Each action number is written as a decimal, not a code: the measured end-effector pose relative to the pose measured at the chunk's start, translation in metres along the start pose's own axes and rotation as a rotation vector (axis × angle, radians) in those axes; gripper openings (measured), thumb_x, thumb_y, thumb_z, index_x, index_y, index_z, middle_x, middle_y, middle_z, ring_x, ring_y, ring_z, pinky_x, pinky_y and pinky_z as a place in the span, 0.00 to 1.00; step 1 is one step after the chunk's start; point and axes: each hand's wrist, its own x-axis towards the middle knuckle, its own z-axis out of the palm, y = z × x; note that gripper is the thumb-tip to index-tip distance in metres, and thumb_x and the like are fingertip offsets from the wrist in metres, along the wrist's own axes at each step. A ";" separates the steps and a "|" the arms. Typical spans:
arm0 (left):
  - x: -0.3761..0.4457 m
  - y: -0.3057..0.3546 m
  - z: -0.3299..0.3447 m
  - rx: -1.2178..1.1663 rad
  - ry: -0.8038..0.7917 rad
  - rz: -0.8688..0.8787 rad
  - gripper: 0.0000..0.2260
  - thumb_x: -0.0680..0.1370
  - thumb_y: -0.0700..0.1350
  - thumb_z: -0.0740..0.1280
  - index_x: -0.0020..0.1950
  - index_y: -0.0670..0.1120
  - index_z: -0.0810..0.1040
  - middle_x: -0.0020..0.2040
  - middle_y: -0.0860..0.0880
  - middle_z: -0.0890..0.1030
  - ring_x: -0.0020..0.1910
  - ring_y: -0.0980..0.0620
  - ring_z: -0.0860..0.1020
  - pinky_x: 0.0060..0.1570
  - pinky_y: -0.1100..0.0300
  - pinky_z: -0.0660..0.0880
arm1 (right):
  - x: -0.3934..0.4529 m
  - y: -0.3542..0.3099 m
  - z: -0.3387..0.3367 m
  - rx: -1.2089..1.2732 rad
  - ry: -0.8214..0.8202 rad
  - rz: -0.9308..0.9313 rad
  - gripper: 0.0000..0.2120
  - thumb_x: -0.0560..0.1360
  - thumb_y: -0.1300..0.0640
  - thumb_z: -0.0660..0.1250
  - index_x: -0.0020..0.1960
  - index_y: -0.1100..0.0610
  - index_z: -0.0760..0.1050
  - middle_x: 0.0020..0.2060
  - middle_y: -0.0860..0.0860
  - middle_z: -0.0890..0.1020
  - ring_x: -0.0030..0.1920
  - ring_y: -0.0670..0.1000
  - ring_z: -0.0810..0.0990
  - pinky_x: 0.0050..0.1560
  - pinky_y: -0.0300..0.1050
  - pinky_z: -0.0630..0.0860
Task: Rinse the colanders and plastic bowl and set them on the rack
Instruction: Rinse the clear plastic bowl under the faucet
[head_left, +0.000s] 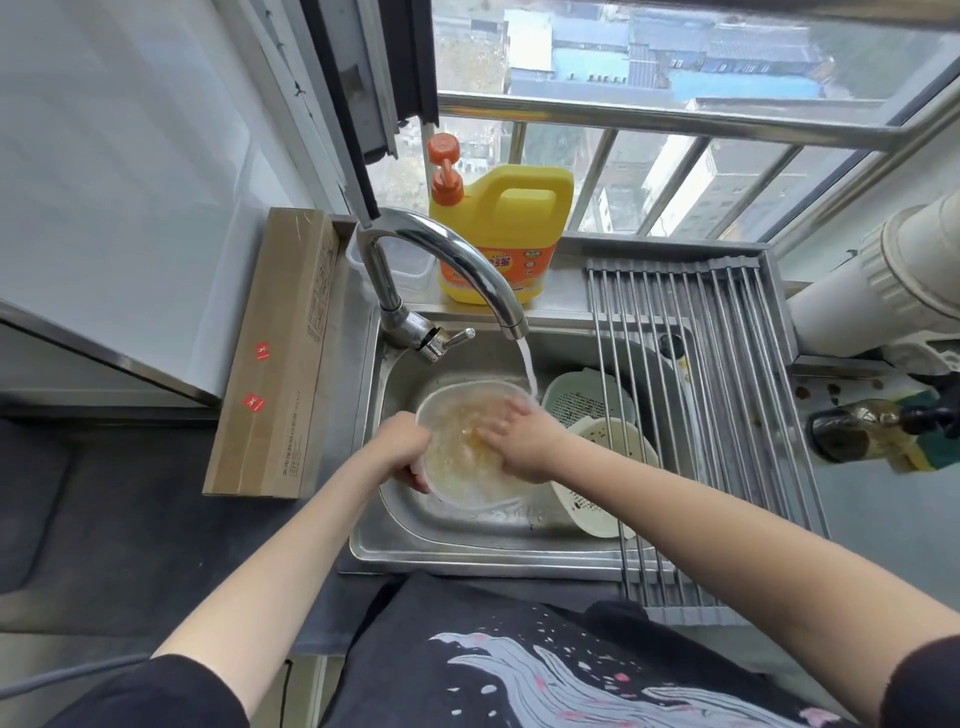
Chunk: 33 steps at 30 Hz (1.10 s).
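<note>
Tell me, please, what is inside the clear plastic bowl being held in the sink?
Inside the plastic bowl is cloudy, yellowish water, and the right hand lies in it with fingers straight. The left hand grips the rim. The bowl's bottom under the hand is hidden.

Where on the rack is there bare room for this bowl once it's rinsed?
The whole roll-up rack is bare, from the windowsill down to the counter edge. The sink is crowded: clear bowl, two colanders under the rack's left edge.

Daylit window (675, 78) with metal railing (649, 119), rooftops far below
</note>
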 end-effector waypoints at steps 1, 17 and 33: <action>0.000 0.001 0.000 -0.013 0.014 0.017 0.09 0.73 0.30 0.53 0.44 0.30 0.73 0.19 0.36 0.73 0.17 0.43 0.76 0.23 0.55 0.77 | -0.001 -0.005 0.003 0.048 -0.096 -0.065 0.29 0.81 0.51 0.55 0.79 0.51 0.49 0.78 0.53 0.53 0.77 0.56 0.53 0.75 0.56 0.46; -0.010 0.012 0.014 0.000 0.183 0.288 0.12 0.78 0.38 0.54 0.56 0.42 0.75 0.46 0.43 0.78 0.27 0.46 0.81 0.21 0.57 0.77 | 0.004 -0.005 0.005 0.052 0.142 -0.084 0.29 0.80 0.58 0.56 0.78 0.53 0.48 0.78 0.48 0.44 0.78 0.51 0.41 0.75 0.61 0.44; 0.004 0.008 0.015 -0.107 0.126 0.217 0.13 0.76 0.37 0.56 0.55 0.39 0.76 0.51 0.36 0.79 0.34 0.39 0.81 0.26 0.48 0.80 | 0.001 -0.003 0.001 0.054 0.027 -0.005 0.25 0.81 0.59 0.54 0.77 0.57 0.54 0.77 0.55 0.56 0.77 0.57 0.51 0.74 0.57 0.48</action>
